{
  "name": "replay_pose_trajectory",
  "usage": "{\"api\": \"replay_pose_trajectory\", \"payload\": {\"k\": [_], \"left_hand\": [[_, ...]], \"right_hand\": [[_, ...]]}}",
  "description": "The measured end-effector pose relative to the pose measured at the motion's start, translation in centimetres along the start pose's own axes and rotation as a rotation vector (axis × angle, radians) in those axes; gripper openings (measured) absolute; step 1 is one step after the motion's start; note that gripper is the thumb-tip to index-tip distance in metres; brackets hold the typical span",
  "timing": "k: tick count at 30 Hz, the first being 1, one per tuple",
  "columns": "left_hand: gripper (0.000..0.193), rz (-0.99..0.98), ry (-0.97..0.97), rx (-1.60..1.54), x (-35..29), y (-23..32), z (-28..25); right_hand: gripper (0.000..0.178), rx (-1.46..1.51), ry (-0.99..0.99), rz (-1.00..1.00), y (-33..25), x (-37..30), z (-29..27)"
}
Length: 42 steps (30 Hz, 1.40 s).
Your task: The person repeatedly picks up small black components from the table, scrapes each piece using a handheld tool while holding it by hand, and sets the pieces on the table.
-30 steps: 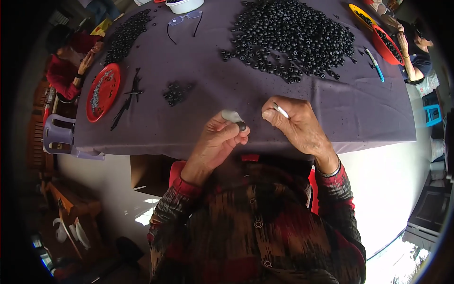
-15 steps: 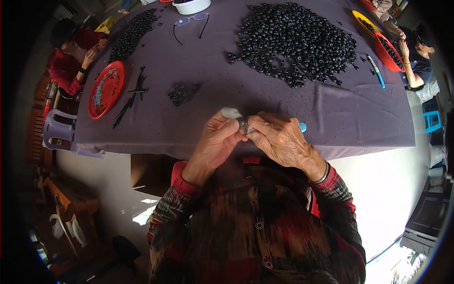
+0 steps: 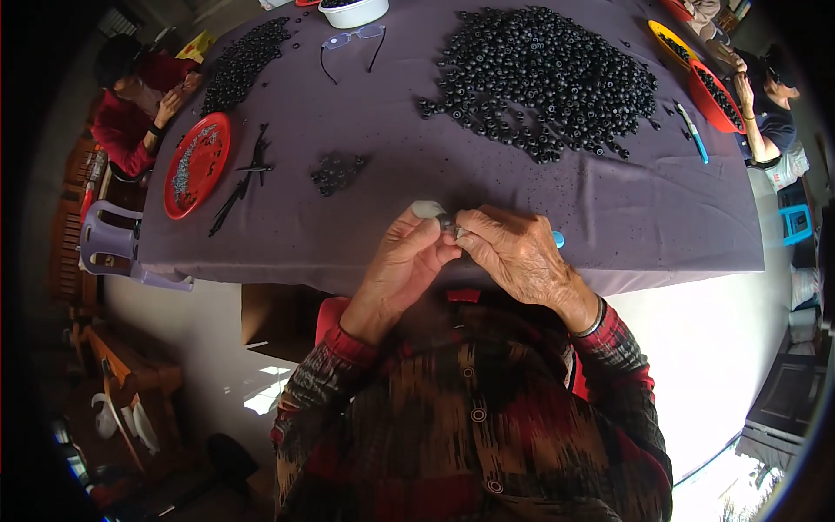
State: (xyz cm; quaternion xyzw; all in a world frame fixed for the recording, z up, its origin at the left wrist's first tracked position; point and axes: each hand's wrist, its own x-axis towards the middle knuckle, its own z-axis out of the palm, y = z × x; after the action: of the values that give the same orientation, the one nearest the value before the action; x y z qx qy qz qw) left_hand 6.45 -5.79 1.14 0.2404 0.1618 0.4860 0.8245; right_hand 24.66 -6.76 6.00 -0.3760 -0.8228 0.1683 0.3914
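Observation:
Above the near edge of the table, my left hand (image 3: 402, 259) pinches a small round black piece (image 3: 446, 221) between thumb and finger. A pale cover (image 3: 427, 209) sits on one of its fingertips. Pressed close against that piece, my right hand (image 3: 519, 254) has its thumb and forefinger pinched together; what lies between them is too small to make out. A blue-tipped object (image 3: 557, 237) shows beside the right hand, mostly hidden. Beyond my hands lie a small cluster of black pieces (image 3: 337, 173) and a large heap of round black pieces (image 3: 548, 74).
A red plate (image 3: 168, 191) with small grey bits and several thin black strips (image 3: 233, 198) lie at left. Farther back are eyeglasses (image 3: 354, 36), another black heap (image 3: 239, 70) and a white tub (image 3: 355, 13). A blue pen-like tool (image 3: 698, 143) and red bowl (image 3: 733, 120) are right. Two people sit at the sides.
My left hand has shifted very slightly, and the pinching fingers have turned a little around the black piece. The things on the table stay where they were.

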Motion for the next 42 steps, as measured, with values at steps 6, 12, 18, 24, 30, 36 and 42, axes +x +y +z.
{"api": "replay_pose_trajectory", "payload": {"k": [6,12,18,24,30,36,42], "left_hand": [[0.009,-0.013,0.0,-0.017,0.0,-0.2,0.3],[0.008,-0.025,0.007,-0.011,0.0,-0.2,0.2],[0.009,-0.019,-0.015,0.063,-0.5,-1.2,1.2],[0.007,-0.003,-0.025,0.004,-0.5,-0.2,0.1],[0.006,-0.052,-0.002,0.001,0.3,-0.6,-0.6],[0.015,-0.06,-0.014,0.031,0.4,-0.8,-0.6],[0.027,-0.147,-0.07,0.048,-0.1,-0.8,0.1]], "right_hand": [[0.013,0.064,0.011,0.026,0.3,-0.2,0.2],[0.014,0.075,-0.021,0.036,0.2,-0.1,0.0],[0.016,-0.01,0.045,0.13,2.3,0.1,0.6],[0.021,-0.043,-0.13,0.396,2.0,0.9,-1.1],[0.024,0.181,-0.139,0.393,1.6,1.2,-1.4],[0.018,0.513,-0.134,0.285,0.8,1.4,-0.8],[0.015,0.643,-0.192,0.366,0.7,0.9,-0.9]]}}
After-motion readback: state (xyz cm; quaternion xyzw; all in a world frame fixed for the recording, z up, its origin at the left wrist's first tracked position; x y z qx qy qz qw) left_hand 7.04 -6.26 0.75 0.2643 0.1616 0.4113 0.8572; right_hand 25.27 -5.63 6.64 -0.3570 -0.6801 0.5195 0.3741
